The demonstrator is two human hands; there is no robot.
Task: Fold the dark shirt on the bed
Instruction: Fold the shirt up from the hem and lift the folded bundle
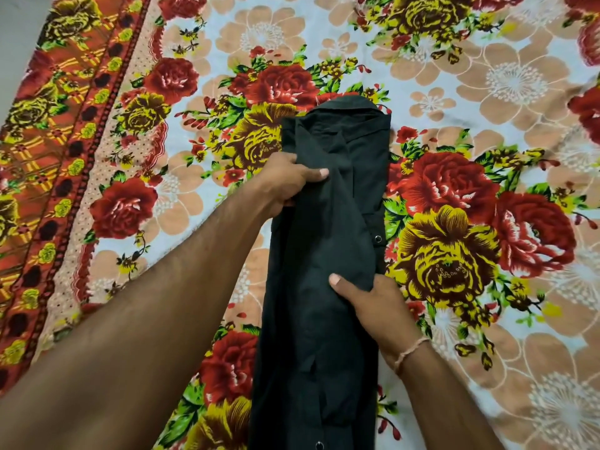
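both hands grip the dark shirt [324, 254], a long narrow strip down the middle of the floral bedsheet [487, 92]: left hand [285, 183] pinching its far left edge, right hand [373, 306] clutching a folded-in sleeve nearer. loosening either grip could let that sleeve slide out, and uneven pulling would skew the fold.

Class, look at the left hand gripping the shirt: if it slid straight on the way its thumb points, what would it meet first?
The left hand points rightward across the dark shirt, so it would probably meet the raised fold of fabric just beyond its thumb first.
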